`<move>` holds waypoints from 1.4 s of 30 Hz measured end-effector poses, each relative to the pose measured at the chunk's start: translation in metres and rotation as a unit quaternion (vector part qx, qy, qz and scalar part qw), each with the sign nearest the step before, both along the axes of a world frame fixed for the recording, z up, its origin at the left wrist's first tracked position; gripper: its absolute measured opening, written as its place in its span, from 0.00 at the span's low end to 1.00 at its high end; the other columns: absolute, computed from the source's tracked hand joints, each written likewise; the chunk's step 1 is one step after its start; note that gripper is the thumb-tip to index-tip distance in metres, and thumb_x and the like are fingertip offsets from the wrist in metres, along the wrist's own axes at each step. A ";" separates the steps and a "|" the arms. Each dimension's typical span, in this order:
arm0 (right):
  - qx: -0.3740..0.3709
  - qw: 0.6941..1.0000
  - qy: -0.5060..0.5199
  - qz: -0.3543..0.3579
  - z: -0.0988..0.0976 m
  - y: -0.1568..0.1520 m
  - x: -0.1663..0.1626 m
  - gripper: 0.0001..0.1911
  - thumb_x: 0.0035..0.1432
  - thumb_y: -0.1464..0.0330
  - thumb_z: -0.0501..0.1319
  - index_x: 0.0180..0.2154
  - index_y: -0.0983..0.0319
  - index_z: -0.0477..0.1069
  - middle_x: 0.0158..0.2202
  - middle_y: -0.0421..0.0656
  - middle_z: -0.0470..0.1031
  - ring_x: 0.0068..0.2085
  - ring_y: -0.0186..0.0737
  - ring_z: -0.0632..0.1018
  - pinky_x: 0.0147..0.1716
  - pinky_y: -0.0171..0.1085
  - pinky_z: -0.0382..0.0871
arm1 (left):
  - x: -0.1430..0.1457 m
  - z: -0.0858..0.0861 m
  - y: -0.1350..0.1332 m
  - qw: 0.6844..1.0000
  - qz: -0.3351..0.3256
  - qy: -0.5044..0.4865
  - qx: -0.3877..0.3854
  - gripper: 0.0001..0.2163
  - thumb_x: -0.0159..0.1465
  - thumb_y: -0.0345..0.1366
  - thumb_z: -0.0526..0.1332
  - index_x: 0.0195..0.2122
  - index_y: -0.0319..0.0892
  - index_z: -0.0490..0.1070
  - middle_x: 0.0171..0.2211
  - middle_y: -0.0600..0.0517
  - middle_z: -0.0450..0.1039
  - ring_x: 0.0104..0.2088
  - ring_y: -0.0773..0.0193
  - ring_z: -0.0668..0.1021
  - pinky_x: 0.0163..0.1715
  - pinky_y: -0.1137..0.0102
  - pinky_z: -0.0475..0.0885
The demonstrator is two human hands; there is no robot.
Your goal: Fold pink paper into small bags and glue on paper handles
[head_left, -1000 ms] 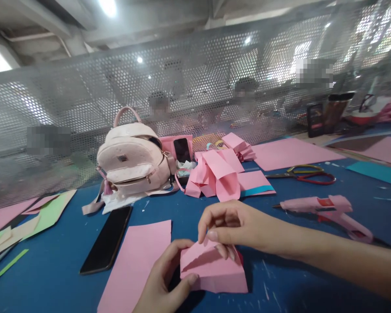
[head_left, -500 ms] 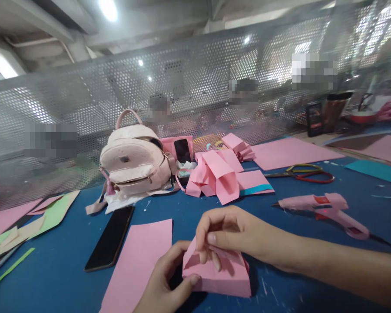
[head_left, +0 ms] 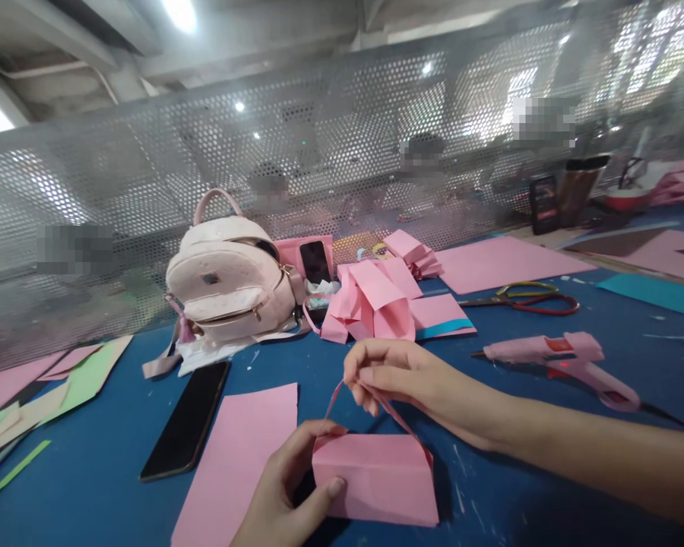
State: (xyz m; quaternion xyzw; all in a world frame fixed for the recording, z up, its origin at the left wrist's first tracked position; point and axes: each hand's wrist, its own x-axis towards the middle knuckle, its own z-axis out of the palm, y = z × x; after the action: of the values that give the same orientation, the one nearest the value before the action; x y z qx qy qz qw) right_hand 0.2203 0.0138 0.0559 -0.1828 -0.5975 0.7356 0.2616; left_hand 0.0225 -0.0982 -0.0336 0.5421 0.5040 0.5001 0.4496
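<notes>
A small folded pink paper box (head_left: pixel 384 486) stands on the blue table in front of me. My left hand (head_left: pixel 288 486) grips its left end, thumb on the front face and fingers over the top edge. Above it, my right hand (head_left: pixel 402 372) pinches the top of a narrow pink paper strip (head_left: pixel 397 416), which rises from both ends of the box like an arch. The far side of the box is hidden. Left of it lies a flat pink paper sheet (head_left: pixel 251 441), partly under my left forearm.
A black phone (head_left: pixel 187 418) lies at left, with a pale backpack (head_left: pixel 233 281) behind. Pink paper pieces (head_left: pixel 370 300) are heaped at centre. Scissors (head_left: pixel 524 298) and a pink glue gun (head_left: pixel 564 361) with a cord lie at right. A perforated metal screen (head_left: pixel 330 137) closes the back.
My right hand has risen slightly from the box, drawing the pink strip up into an arch. The box's top face now shows flatter. My left hand keeps its grip.
</notes>
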 end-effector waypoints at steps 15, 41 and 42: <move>0.015 0.997 -0.019 -0.070 0.000 0.006 0.001 0.05 0.61 0.69 0.61 0.40 0.62 0.69 0.31 0.37 0.68 0.33 0.31 0.69 0.37 0.33 0.62 | 0.003 -0.002 0.003 0.999 -0.044 -0.006 0.027 0.22 0.59 0.45 0.68 0.52 0.48 0.68 0.50 0.47 0.73 0.50 0.54 0.76 0.50 0.66 0.70; 0.419 0.894 -0.156 -0.011 0.027 -0.021 0.020 0.30 0.56 0.72 0.64 0.59 0.55 0.62 0.60 0.42 0.64 0.61 0.41 0.66 0.60 0.38 0.61 | -0.002 0.000 0.004 0.980 0.013 0.181 0.078 0.14 0.57 0.36 0.68 0.44 0.47 0.74 0.41 0.48 0.75 0.42 0.53 0.76 0.43 0.63 0.71; 0.467 0.870 -0.157 -0.005 0.033 -0.028 0.026 0.30 0.56 0.72 0.65 0.59 0.55 0.63 0.60 0.41 0.65 0.62 0.42 0.65 0.61 0.38 0.59 | -0.003 0.001 0.005 0.978 0.005 0.190 0.082 0.14 0.56 0.35 0.68 0.44 0.47 0.74 0.40 0.49 0.75 0.41 0.54 0.76 0.43 0.63 0.71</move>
State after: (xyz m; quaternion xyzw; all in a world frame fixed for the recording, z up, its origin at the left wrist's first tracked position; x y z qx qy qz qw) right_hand 0.2466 -0.0138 0.0886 -0.1560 -0.9035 0.3311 0.2231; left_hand 0.0192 -0.0928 -0.0325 0.6593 0.5403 0.4298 0.2976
